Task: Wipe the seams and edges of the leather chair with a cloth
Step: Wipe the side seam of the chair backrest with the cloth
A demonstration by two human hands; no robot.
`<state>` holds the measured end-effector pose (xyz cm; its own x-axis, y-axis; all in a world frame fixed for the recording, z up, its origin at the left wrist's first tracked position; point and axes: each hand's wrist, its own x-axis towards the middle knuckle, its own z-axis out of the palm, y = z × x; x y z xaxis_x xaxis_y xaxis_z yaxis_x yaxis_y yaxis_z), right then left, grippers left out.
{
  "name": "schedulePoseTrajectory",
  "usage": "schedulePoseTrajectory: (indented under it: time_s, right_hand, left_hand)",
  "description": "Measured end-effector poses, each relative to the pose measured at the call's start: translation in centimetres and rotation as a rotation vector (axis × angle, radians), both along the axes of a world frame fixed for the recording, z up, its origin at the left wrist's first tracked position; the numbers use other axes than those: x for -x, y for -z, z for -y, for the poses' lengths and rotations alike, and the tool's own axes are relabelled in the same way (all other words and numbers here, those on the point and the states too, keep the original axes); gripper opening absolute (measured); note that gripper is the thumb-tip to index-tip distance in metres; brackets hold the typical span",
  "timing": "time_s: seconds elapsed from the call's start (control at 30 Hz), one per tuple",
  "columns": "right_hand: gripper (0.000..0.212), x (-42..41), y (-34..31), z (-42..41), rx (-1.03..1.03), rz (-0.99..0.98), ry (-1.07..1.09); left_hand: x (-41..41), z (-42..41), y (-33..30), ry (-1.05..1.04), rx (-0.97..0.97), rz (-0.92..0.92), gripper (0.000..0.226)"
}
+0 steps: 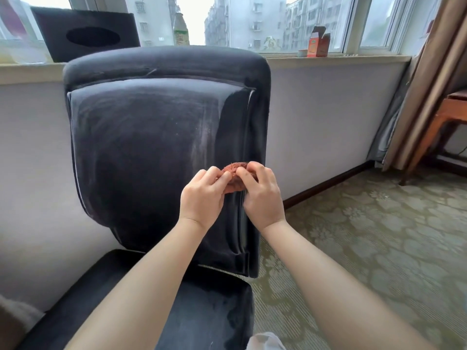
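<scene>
Bunching cloth (233, 176) with left hand (202, 195) and right hand (262, 197), both pinching it against chair (141, 137) backrest, right side seam. Next likely: wipe along that seam.

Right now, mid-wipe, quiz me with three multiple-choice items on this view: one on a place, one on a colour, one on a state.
1. Where is the cloth held?
A. On the seat
B. By the backrest's right-hand seam
C. On the windowsill

2. What colour is the cloth?
A. Reddish-brown
B. White
C. Blue

3. How is the cloth held?
A. Left hand alone
B. Lying loose
C. Both hands pinch it

Answers:
1 B: it sits bunched against the chair back, near its right-hand seam.
2 A: rust-coloured pile shows between the fingers.
3 C: the left hand and right hand each pinch it with curled fingers.
</scene>
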<state>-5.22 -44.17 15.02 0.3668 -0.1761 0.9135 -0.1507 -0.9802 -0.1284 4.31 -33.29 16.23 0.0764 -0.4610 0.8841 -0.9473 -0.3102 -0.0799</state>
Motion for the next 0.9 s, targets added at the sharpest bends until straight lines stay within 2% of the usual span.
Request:
schedulePoseTrajectory:
  time_s: [0.37, 0.53, 0.6, 0.7, 0.9]
  right_hand:
    - [0.030, 0.8, 6.7, -0.3, -0.004, -0.086, -0.094]
    - [0.055, -0.1, 8.4, 0.0, -0.026, -0.084, -0.116]
    - [0.048, -0.5, 9.3, 0.4, 0.004, -0.075, -0.120]
    - [0.032, -0.8, 11.1, 1.2, 0.061, -0.073, -0.120]
    - [0.025, -0.8, 12.9, 1.7, 0.109, -0.051, -0.099]
  left_hand:
    - [0.2, -1.6, 5.7, -0.006, -0.058, 0.057, 0.011]
    - [-0.7, -1.2, 7.5, 0.049, -0.015, 0.175, 0.008]
    - [-1.3, -1.1, 8.2, 0.098, 0.013, 0.228, 0.005]
    - [-1.6, -0.9, 9.4, 0.154, 0.042, 0.286, 0.014]
    - [-0.6, -0.7, 11.0, 0.164, 0.073, 0.244, 0.014]
